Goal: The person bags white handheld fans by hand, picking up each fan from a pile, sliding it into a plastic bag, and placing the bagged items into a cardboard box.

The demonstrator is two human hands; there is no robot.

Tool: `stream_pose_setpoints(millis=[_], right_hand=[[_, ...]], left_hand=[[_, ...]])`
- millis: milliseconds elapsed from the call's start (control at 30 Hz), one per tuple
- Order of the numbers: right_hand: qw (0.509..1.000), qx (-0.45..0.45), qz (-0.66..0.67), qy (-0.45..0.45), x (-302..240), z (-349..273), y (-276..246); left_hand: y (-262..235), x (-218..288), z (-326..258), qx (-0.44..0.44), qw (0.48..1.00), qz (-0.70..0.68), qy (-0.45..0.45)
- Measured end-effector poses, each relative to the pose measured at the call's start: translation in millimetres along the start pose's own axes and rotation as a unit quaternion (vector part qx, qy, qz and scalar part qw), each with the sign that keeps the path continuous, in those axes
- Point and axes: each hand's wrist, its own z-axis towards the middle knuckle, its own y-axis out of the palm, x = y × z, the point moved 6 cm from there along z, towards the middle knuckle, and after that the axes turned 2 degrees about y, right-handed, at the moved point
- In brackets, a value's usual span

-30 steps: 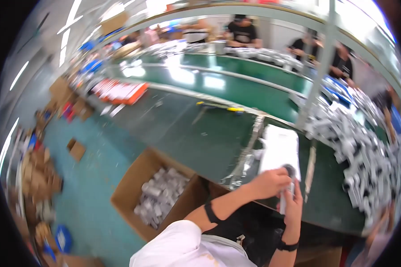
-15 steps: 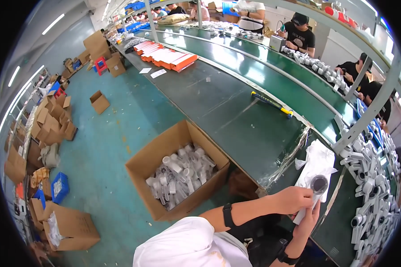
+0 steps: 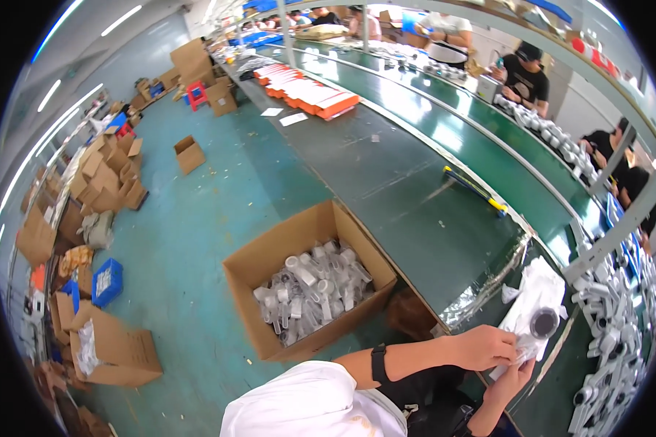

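Over the near end of the bench, both of my hands are on a white handheld device with a round, dark grey-faced head (image 3: pixel 544 323). Clear plastic bag film (image 3: pixel 525 349) is bunched around its neck. The fingers of my left hand (image 3: pixel 485 347) are closed on the film just below the head. Lower down, my right hand (image 3: pixel 512 380) is wrapped round the handle, which is mostly hidden by the fingers. Just beyond the hands lies a pile of white plastic bags (image 3: pixel 536 288). An open cardboard box (image 3: pixel 259 320) of similar bagged devices (image 3: pixel 317 288) stands to my left.
Many unbagged grey-white devices (image 3: pixel 612 328) are heaped on the right. A yellow-and-blue tool (image 3: pixel 477 191) lies along the bench (image 3: pixel 386 197). Orange-and-white flat cartons (image 3: pixel 306 91) are stacked farther off. People work across the green conveyor (image 3: pixel 415 109). More boxes (image 3: pixel 116 346) stand on the floor.
The view has swung left, shifting the scene rightward. My left hand has gone from beside the device's neck to the plastic film, now bunched below the head. My right hand stays on the handle.
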Motion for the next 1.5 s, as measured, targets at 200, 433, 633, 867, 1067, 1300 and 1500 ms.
stream_pose_setpoints(millis=[200,433,633,867,1067,1300,1500], right_hand=[[0.998,-0.046,-0.029,0.033,10.1,-9.2,10.3],[0.996,-0.064,-0.057,0.027,2.9,-32.5,51.3],[0.997,-0.061,-0.05,0.017,9.9,-42.7,57.3],[0.998,-0.047,-0.026,0.028,19.0,-50.1,38.0],[0.998,-0.048,0.031,0.039,13.7,-37.1,32.1],[0.998,-0.06,0.007,0.034,-3.6,-17.5,73.0],[0.999,-0.044,0.019,0.009,-5.3,-9.7,85.4]], left_hand=[[-18.0,12.2,-21.6,0.029,1.0,0.007,-0.011],[-38.7,27.1,-53.8,0.091,0.996,0.011,-0.003],[-42.9,31.5,-69.0,0.093,0.995,0.028,0.018],[-33.8,37.5,-69.4,0.117,0.993,0.017,0.021],[-30.5,47.5,-49.3,0.084,0.985,0.109,0.108],[-40.4,35.8,-50.4,0.053,0.998,0.015,0.039],[-97.7,-34.3,-65.4,0.264,0.888,-0.324,-0.189]])
